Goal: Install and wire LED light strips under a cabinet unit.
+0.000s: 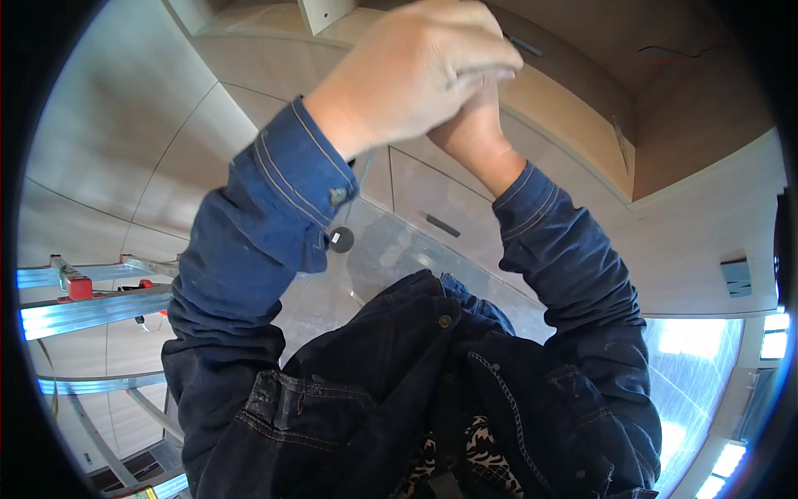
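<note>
My left hand (424,71) is raised at the top of the head view, its fingers curled over the top of my right hand (474,137), hiding most of it. What they hold, if anything, is hidden. Both are in front of the long pale ledge (573,118) of an open wooden cabinet compartment (698,150). A dark strip (525,46) shows just beyond my fingers. A thin blue wire (672,51) lies inside the compartment, and a slender metal piece (621,143) is at the ledge's right part.
At the left stands an aluminium ladder (91,312) with red fittings. Pale cabinet fronts (445,183) with a grey handle (442,224) are below my hands, above a greyish floor (399,258) with a black round object (341,239). Bright windows (775,337) show at the right rim.
</note>
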Available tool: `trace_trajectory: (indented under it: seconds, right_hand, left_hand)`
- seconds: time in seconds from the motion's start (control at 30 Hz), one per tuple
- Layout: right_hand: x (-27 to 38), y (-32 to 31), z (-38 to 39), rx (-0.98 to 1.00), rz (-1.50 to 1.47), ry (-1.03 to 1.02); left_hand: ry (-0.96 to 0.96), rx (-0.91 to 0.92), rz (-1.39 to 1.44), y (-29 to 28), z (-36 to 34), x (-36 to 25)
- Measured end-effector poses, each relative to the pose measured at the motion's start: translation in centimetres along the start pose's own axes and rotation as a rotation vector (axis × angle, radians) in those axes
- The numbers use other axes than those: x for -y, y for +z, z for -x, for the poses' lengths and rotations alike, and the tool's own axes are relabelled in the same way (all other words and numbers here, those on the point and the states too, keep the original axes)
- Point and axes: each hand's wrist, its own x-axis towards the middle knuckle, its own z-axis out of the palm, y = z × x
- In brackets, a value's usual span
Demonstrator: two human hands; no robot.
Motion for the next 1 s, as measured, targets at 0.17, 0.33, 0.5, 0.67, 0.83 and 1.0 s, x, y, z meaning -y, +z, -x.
trace_trajectory:
  seconds: [0.17,0.33,0.5,0.67,0.83,1.0]
  right_hand:
    - [-0.3,-1.2,-0.7,0.113,-0.472,0.299]
    - [-1.9,0.0,-1.7,-0.198,-0.370,0.016]
    - [-1.3,-0.1,-2.1,-0.140,-0.429,0.218]
    - [-0.9,0.4,-2.3,-0.161,-0.459,0.173]
    - [-0.6,0.0,-2.6,-0.128,-0.494,0.172]
    - [-0.3,-1.1,-3.0,-0.011,-0.388,0.195]
  left_hand:
    - [-0.536,0.040,0.129,-1.5,-1.3,0.2]
    - [-0.573,-0.137,0.057,-1.9,1.2,-1.0]
    - [-0.776,-0.285,0.056,-0.7,5.3,-0.2]
    - [-0.366,-0.362,-0.042,-1.3,3.2,0.1]
    - [-0.435,-0.238,-0.012,-3.5,-0.2,-0.6]
    - [-0.528,-0.064,0.045,-4.8,-2.8,-1.2]
